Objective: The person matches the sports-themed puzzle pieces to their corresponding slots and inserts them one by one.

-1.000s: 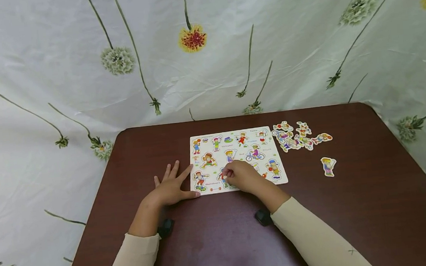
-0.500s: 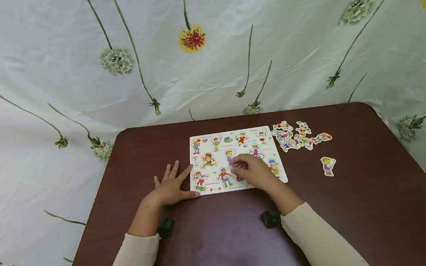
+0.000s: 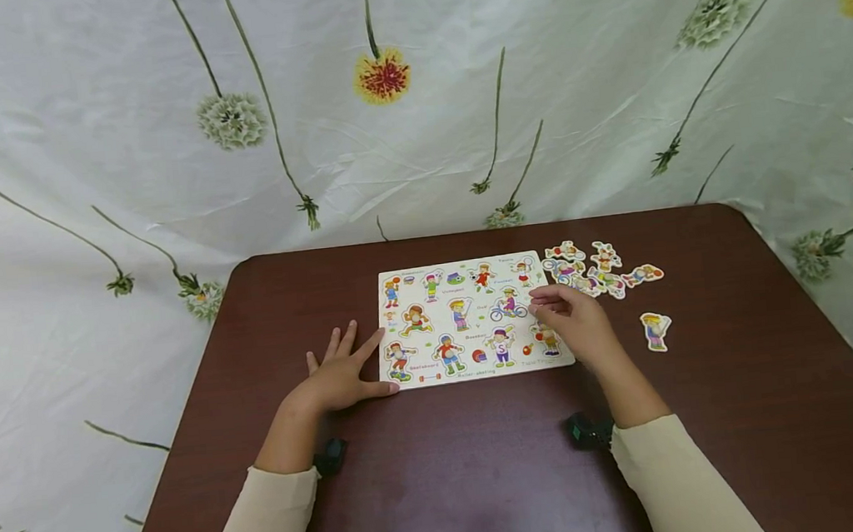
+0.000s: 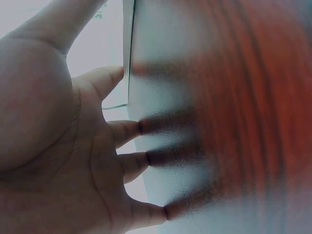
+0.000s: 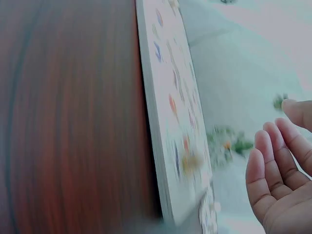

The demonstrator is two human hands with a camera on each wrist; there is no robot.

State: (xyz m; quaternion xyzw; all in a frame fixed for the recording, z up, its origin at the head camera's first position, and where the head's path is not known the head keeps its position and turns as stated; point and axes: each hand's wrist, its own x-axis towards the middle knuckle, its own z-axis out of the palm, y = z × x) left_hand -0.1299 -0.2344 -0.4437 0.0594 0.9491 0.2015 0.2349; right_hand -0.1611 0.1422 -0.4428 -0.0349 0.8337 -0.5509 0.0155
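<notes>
A white puzzle board (image 3: 432, 332) printed with sports figures lies flat on the brown table. My left hand (image 3: 341, 380) rests with fingers spread at its left edge, thumb and index fingertip at the rim; in the left wrist view the fingertips (image 4: 151, 214) touch the tabletop. My right hand (image 3: 574, 321) hovers over the board's right side, fingers loosely bent with nothing between them, as the right wrist view also shows. It partly covers the figure at the lower right. Right of it lies a golfer puzzle piece (image 3: 656, 332).
Several puzzle pieces (image 3: 606, 258) lie heaped just beyond the board's upper right corner, one basketball piece (image 3: 644, 275) at the heap's right end. A white cloth (image 3: 418, 158) with printed flowers hangs behind the table (image 3: 450, 464).
My right hand has moved right, from the lower middle of the board to its right side, uncovering the figures there. The left hand has stayed in place.
</notes>
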